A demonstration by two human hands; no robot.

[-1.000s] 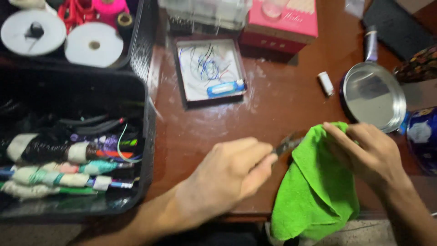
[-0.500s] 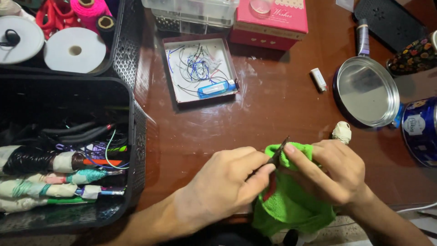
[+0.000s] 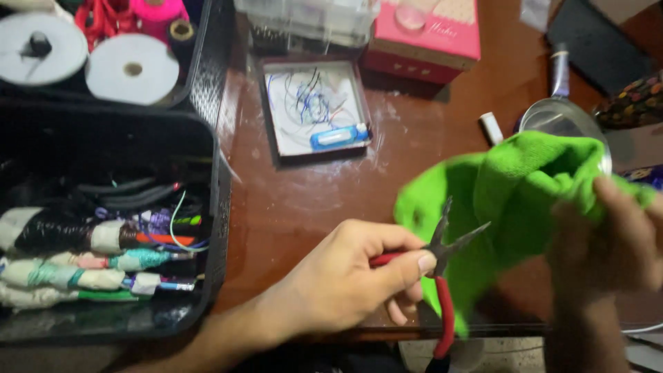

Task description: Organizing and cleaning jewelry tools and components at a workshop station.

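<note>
Right now the left hand [image 3: 345,283] grips red-handled pliers [image 3: 442,276] — just beside the green cloth [image 3: 511,200] clutched by the right hand [image 3: 608,242].

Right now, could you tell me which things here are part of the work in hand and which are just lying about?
In hand: red-handled pliers in the left hand; green cloth in the right hand.

Lying about: black bin of wire bundles, white tape rolls, small tray of wire scraps, pink box, round metal lid.

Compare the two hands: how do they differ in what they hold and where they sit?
The left hand grips red-handled pliers with open jaws, low at centre. The right hand clutches a green cloth, further right and blurred. Both are bare and meet at the cloth.
</note>
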